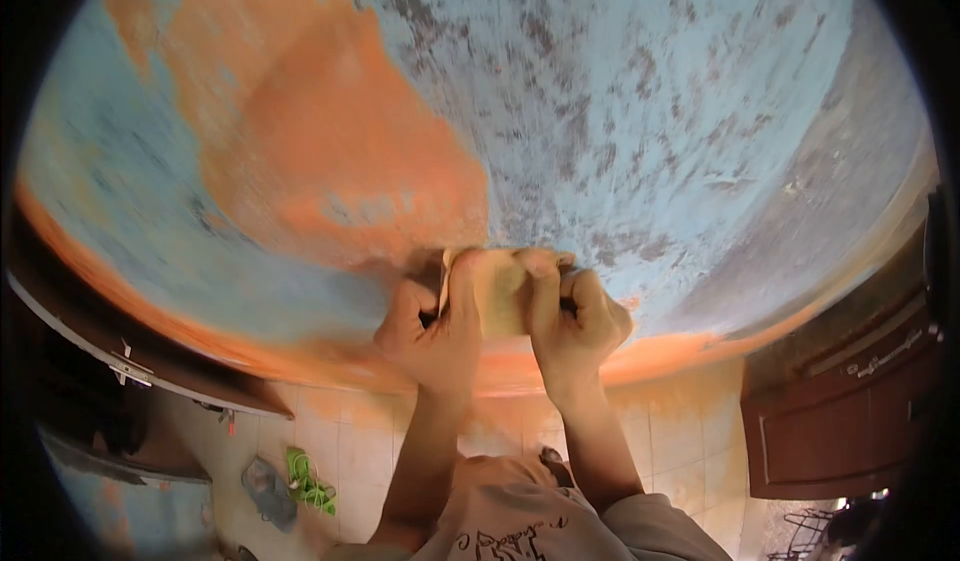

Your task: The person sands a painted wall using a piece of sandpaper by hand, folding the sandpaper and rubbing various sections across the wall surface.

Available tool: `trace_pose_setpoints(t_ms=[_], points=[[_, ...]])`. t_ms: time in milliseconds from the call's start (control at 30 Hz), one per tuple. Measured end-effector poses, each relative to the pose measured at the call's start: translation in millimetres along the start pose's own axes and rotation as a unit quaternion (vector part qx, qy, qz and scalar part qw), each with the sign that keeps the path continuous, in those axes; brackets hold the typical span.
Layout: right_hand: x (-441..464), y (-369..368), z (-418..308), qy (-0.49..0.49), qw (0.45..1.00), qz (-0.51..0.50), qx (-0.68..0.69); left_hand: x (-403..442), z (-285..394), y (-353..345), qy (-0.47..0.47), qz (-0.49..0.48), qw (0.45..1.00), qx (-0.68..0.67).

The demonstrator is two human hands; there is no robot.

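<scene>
Both hands grip a tan sheet that looks like sandpaper (503, 301), pressed against the painted wall (350, 131). My left hand (437, 323) closes on the sheet's left edge, with the thumb lying along its face. At the right edge, my right hand (573, 323) has its fingers curled and its thumb on the sheet. Whether anything backs the sheet is hidden. Around the hands the wall shows an orange patch to the left and worn light blue with dark flecks to the right. Orange colour runs along its lower part.
Below is a tiled floor (360, 451) with orange dust near the wall. A bright green item (310, 481) and a grey one (268, 491) lie at the lower left. A red-brown wooden door (840, 426) stands at the right, and dark furniture or a door at the left.
</scene>
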State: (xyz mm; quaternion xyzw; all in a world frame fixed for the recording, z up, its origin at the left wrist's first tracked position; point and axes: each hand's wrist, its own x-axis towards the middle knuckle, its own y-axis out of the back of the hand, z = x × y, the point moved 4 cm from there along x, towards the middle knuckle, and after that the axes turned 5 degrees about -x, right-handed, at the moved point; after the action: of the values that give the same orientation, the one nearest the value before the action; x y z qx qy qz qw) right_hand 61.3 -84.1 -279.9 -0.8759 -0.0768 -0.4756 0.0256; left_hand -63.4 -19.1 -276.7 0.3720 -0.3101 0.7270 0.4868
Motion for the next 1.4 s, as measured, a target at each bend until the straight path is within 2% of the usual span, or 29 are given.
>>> trace_pose_setpoints(t_ms=[100, 200, 267, 333, 400, 700, 833, 900, 1000, 1133, 1233, 1267, 1333, 1400], points=[[6.5, 1.3, -5.0, 0.042, 0.999, -0.007, -0.029, 4.3, -5.1, -4.2, -0.019, 0.011, 1.000, 0.009], [5.4, -1.1, -6.6, -0.017, 0.999, -0.020, 0.021, 5.4, 0.7, 2.6, -0.023, -0.002, 0.999, 0.042], [-1.0, 0.6, -4.4, -0.005, 1.000, -0.021, 0.002, 9.0, 0.9, 2.1, -0.031, 0.001, 0.999, 0.038], [5.6, -2.6, -5.8, 0.009, 1.000, -0.018, -0.018, 1.0, -9.3, 2.4, 0.011, -0.015, 1.000, -0.004], [10.9, -1.4, -11.7, 0.034, 0.999, -0.012, -0.009, 10.0, -8.8, -2.0, -0.003, -0.003, 1.000, 0.006], [4.9, -6.3, -8.1, 0.040, 0.999, 0.011, 0.004, 5.2, -7.1, 3.6, -0.031, 0.000, 0.999, 0.036], [-0.2, -8.5, -7.8, -0.014, 0.997, 0.009, 0.079, 6.1, -6.0, 8.0, -0.014, -0.006, 1.000, 0.026], [-5.8, -8.5, -8.1, 0.006, 0.999, -0.033, -0.014, 3.0, -16.3, 6.2, -0.023, 0.001, 1.000, 0.022], [5.2, -6.6, -12.0, 0.027, 0.999, -0.017, 0.016, -1.9, -21.4, 6.4, -0.013, 0.006, 1.000, 0.028], [11.8, -1.3, -14.6, -0.072, 0.996, -0.031, 0.044, 8.5, -6.4, 11.4, 0.015, -0.011, 0.999, 0.047], [5.8, -3.2, -10.5, -0.041, 0.997, 0.000, 0.072, 5.1, -14.9, 4.3, 0.020, 0.003, 1.000, 0.005], [6.1, -4.3, -7.6, -0.042, 0.997, -0.005, 0.069, 7.0, -16.0, 3.8, -0.025, 0.003, 1.000, 0.016], [10.4, -4.1, -12.0, -0.068, 0.995, -0.019, 0.076, 8.4, -7.6, 8.7, -0.057, -0.006, 0.998, 0.038], [7.1, -4.1, -13.5, -0.080, 0.994, -0.023, 0.074, 20.4, -0.4, 7.3, 0.025, -0.008, 1.000, -0.001]])
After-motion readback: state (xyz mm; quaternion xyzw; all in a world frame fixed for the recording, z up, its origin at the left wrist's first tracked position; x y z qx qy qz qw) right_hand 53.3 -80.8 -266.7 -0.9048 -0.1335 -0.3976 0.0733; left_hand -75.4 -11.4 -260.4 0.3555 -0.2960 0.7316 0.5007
